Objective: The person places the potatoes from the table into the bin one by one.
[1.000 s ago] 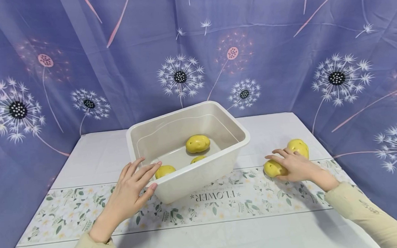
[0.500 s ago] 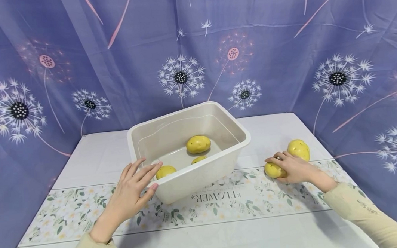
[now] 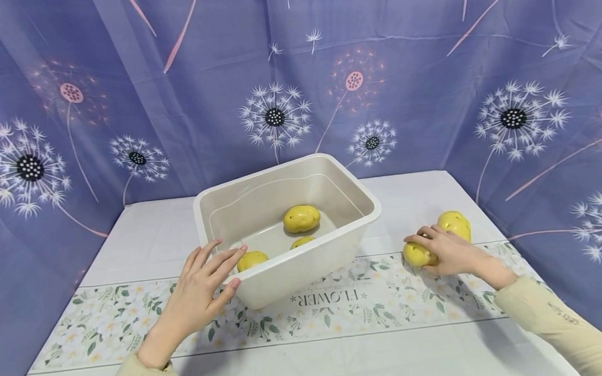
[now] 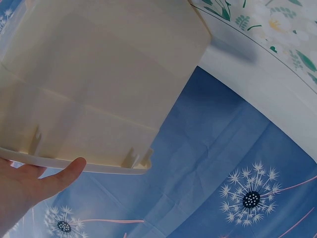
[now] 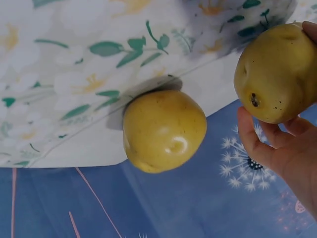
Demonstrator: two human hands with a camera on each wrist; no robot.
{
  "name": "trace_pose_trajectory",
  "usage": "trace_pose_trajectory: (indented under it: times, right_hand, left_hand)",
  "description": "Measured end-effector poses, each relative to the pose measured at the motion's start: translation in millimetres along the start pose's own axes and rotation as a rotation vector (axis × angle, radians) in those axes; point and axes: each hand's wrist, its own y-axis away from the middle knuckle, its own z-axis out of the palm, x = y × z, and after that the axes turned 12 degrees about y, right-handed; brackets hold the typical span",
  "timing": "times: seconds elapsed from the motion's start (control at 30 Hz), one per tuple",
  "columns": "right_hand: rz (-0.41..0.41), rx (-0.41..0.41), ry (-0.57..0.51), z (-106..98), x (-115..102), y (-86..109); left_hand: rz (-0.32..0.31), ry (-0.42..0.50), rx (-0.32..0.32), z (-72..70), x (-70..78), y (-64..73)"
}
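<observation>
My right hand (image 3: 449, 251) grips a yellow potato (image 3: 418, 254) at the right of the table, fingers over its top. In the right wrist view the held potato (image 5: 277, 74) shows a dark spot, with the fingertips against it. Just behind that hand lies another potato (image 3: 455, 226). My left hand (image 3: 194, 293) rests at the near-left corner of a pale plastic tub (image 3: 295, 276), straight fingers spread over the rim and thumb outside. Inside the tub lie three potatoes: one toward the back (image 3: 301, 218), one by the left hand (image 3: 252, 260), and one mostly hidden by the front wall (image 3: 302, 242).
A white cloth (image 3: 391, 353) covers the table, crossed by a floral printed band (image 3: 333, 317) lettered FLOWER. Purple dandelion-print curtains (image 3: 215, 101) stand round the back and both sides. Between the tub and the right hand lies a stretch of tabletop.
The fingers of my right hand have closed round the near potato, which has shifted slightly right and up in the head view. My left hand and the tub stay in place.
</observation>
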Motion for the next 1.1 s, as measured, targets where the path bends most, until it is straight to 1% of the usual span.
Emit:
trace_pose_trajectory:
  times: [0.17,0.37,0.47,0.7,0.83,1.0,1.1]
  right_hand:
    - [-0.001,0.027,-0.001,-8.9,1.7,-2.2]
    - [-0.044,0.083,0.022,-19.3,5.8,-8.2]
    - [-0.055,0.097,0.031,-26.4,8.2,-12.5]
    - [-0.033,0.052,0.057,-50.2,13.6,-23.7]
    - [-0.054,0.066,0.066,-61.5,16.2,-31.0]
    - [-0.066,0.059,0.078,-74.6,18.4,-40.4]
    - [-0.084,0.070,0.082,-82.6,19.4,-46.2]
  left_hand:
    - [-0.003,-0.001,-0.003,-0.3,0.7,0.3]
    - [-0.003,0.004,-0.001,-0.1,1.3,0.8]
    - [-0.003,0.006,-0.002,0.4,1.2,0.9]
    - [0.001,0.010,-0.001,0.8,1.1,0.2]
    - [0.000,0.013,-0.001,0.5,1.0,0.0]
    - [-0.001,0.017,0.000,-0.1,1.5,-0.1]
    - [-0.002,0.016,-0.001,-0.4,2.1,-0.1]
